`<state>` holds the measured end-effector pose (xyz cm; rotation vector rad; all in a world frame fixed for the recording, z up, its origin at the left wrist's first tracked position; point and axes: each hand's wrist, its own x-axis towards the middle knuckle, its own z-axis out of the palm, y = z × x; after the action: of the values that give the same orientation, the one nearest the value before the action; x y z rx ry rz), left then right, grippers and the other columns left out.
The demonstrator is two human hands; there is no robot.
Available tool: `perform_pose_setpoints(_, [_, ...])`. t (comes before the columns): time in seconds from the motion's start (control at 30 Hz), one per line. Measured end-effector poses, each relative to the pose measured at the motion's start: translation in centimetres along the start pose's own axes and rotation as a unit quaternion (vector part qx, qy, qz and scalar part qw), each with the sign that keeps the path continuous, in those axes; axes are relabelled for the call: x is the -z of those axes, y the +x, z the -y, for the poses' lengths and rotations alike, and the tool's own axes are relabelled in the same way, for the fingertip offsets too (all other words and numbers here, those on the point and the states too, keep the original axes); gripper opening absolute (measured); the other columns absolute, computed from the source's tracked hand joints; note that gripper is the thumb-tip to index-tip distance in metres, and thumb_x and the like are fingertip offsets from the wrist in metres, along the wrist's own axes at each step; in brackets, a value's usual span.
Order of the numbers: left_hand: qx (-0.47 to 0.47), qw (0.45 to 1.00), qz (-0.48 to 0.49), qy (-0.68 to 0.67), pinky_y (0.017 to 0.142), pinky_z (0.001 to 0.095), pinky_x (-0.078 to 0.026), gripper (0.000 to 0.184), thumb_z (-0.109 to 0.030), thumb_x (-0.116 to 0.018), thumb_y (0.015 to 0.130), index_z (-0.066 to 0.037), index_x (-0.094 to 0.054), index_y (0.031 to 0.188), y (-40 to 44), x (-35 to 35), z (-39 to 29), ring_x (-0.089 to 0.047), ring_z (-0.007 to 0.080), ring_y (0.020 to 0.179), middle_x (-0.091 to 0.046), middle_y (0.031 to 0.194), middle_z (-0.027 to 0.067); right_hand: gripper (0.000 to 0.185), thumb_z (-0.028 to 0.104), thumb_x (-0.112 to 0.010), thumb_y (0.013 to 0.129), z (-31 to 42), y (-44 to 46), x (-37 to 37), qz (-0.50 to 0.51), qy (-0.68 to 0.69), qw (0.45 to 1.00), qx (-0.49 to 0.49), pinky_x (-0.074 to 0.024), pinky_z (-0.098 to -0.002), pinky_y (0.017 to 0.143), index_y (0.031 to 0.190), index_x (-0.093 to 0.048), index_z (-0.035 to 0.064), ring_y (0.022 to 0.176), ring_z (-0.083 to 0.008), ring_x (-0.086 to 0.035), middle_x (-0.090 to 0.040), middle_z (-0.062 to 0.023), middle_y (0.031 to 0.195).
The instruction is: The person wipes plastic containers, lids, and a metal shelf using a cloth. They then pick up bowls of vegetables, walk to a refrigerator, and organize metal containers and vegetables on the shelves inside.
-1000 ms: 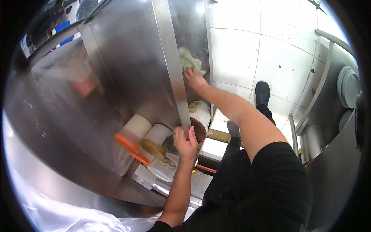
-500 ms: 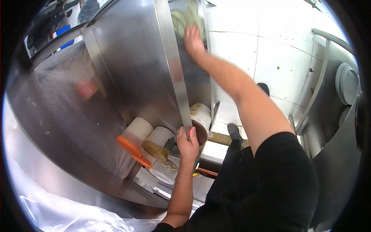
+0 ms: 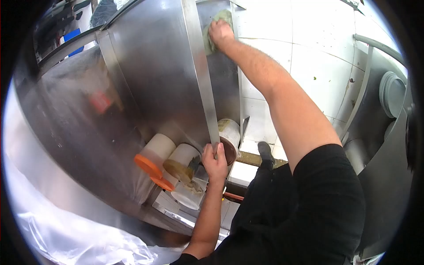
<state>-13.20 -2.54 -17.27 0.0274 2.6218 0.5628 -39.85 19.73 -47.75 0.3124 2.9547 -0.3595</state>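
My right hand [image 3: 221, 34] is closed on a pale green cloth [image 3: 225, 17] and presses it to a lower steel shelf [image 3: 218, 73] near the top of the view. Closer to me, my left hand [image 3: 215, 161] grips the metal edge [image 3: 201, 70] of the upper steel shelf, thumb on one side and fingers on the other. Just beside that hand, a white tub with a brown end [image 3: 230, 132] lies partly behind the edge. To its left are a tub with a yellowish lid [image 3: 182, 159] and a clear container [image 3: 189, 194].
A white container [image 3: 159, 148] with an orange lid [image 3: 149, 166] stands farther left. Clear plastic sheeting [image 3: 84, 238] covers the lower left. White floor tiles [image 3: 313, 66] with small scraps lie right of the shelf. Stacked round lids or plates [image 3: 392, 95] sit on the right-hand rack.
My right hand and the cloth have shifted slightly along the lower shelf, and the fingers are now bunched on the cloth rather than stretched. My left hand keeps its hold on the edge.
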Motion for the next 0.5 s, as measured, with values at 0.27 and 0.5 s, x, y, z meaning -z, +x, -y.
perform_pose_setpoints(0.27, [-0.009, 1.000, 0.013, 0.020, 0.086, 0.0413, -0.049, 0.024, -0.018, -0.058, 0.105, 0.003, -0.065, 0.112, 0.0, 0.0, -1.5, -0.066, 0.0306, 0.094, -0.068, 0.102, 0.0166, 0.033, 0.025, -0.058, 0.096, 14.3, -24.8, -11.5, 0.227, 0.155, 0.959, 0.063, -0.0507, -0.0465, 0.095, 0.124, -0.071, 0.0110, 0.118, -0.0305, -0.059, -0.062, -0.0105, 0.119])
perform_pose_setpoints(0.5, [0.007, 1.000, 0.013, -0.010, 0.086, 0.0387, -0.049, 0.023, -0.018, -0.058, 0.105, 0.003, -0.065, 0.113, 0.0, -0.2, -0.3, -0.065, 0.0281, 0.095, -0.067, 0.102, 0.0159, 0.036, 0.022, -0.056, 0.096, 4.2, -10.6, -3.2, 0.159, 0.112, 0.977, 0.083, -0.0484, -0.0481, 0.103, 0.127, -0.066, 0.0089, 0.125, -0.0336, -0.059, -0.062, -0.0163, 0.133])
